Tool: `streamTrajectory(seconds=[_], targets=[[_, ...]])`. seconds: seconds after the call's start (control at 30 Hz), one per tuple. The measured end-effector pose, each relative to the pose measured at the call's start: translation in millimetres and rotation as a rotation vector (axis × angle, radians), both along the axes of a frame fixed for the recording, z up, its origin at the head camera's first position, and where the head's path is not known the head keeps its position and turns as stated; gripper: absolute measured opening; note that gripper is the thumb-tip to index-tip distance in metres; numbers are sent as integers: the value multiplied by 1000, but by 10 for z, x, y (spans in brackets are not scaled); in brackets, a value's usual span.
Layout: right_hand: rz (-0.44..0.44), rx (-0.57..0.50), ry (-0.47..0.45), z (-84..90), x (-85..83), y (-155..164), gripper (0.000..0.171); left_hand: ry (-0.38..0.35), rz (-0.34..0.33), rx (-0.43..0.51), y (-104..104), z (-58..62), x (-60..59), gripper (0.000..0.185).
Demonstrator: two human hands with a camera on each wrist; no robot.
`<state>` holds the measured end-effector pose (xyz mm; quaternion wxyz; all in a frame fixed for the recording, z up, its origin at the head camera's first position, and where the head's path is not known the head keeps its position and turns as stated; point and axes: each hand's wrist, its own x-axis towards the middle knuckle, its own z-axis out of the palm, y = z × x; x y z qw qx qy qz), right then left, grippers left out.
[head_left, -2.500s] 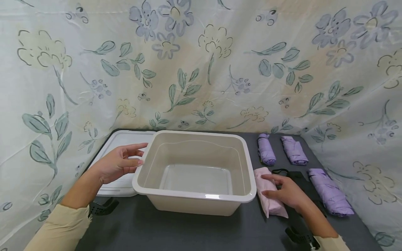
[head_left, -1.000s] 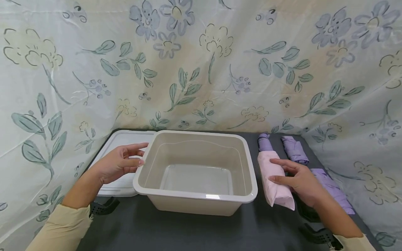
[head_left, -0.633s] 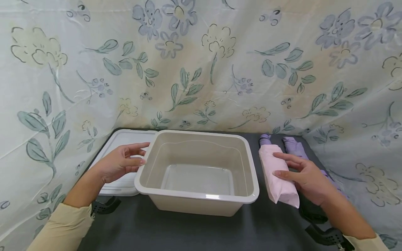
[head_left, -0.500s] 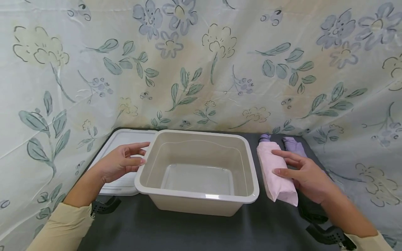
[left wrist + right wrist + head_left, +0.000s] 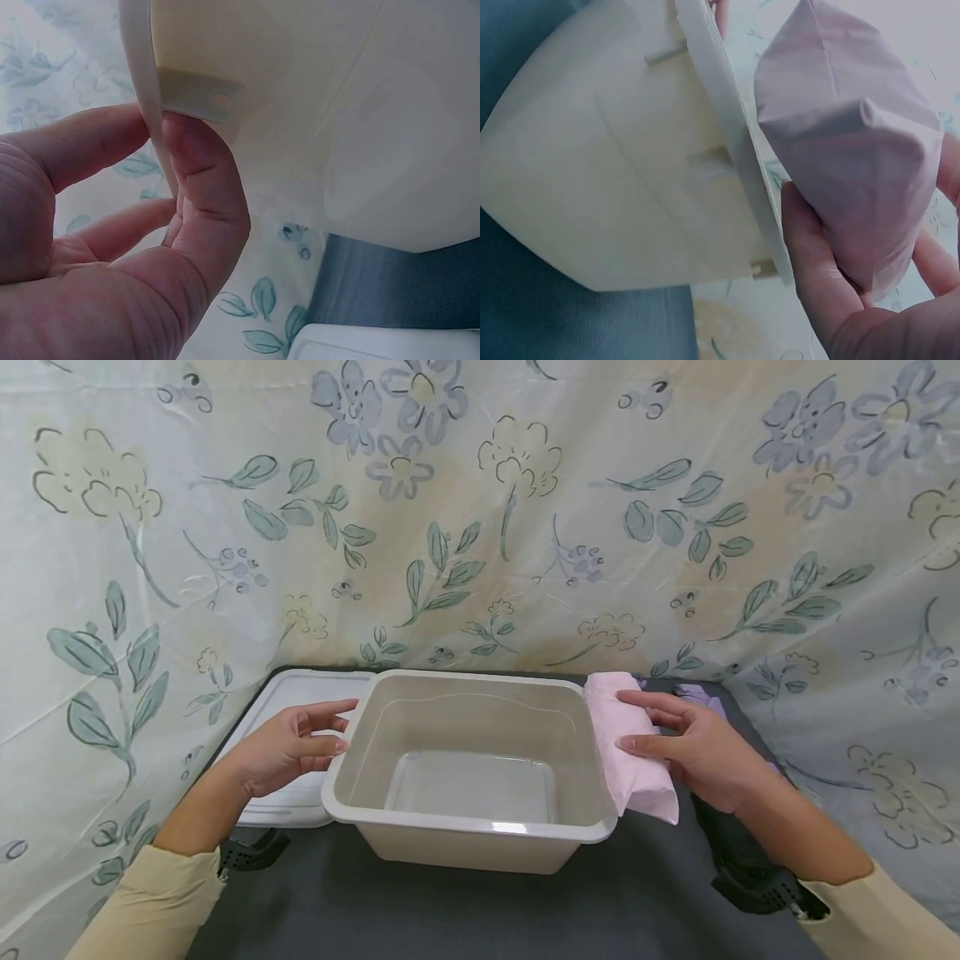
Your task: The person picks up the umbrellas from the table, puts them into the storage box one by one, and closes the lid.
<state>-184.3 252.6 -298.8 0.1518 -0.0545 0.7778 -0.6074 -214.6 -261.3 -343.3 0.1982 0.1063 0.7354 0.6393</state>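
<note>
At the rear-left corner of the bench (image 5: 450, 918) we find the white lid (image 5: 288, 802), flat and smooth. With the left hand (image 5: 288, 747), fingers narrowed, we pinch the left rim of the tub (image 5: 465, 852), set mid-bench; a loose pinch could let a knock slide it. With the right hand (image 5: 701, 752) we grip the pink bundle (image 5: 622, 743), raised at the tub's right rim; too low a path could snag it there. The tub is glossy, plastic-looking, round-cornered; the bundle is soft, creased cloth. Near the rear-right corner lies a wrinkled purple roll (image 5: 697, 695).
</note>
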Motion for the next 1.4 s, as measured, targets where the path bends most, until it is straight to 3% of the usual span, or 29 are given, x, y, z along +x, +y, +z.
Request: streamTrajectory(seconds=[0.3, 0.67, 0.93, 1.4], targets=[[13, -41, -41, 125, -53, -277, 77, 13, 0, 0, 20, -25, 28, 74], [-15, -81, -97, 174, -208, -658, 74, 2, -1, 28, 28, -34, 44, 73], [12, -118, -149, 159, -315, -897, 67, 7, -13, 25, 21, -45, 54, 73], [66, -19, -205, 109, -484, -1354, 59, 37, -19, 2, 0, -76, 59, 73]])
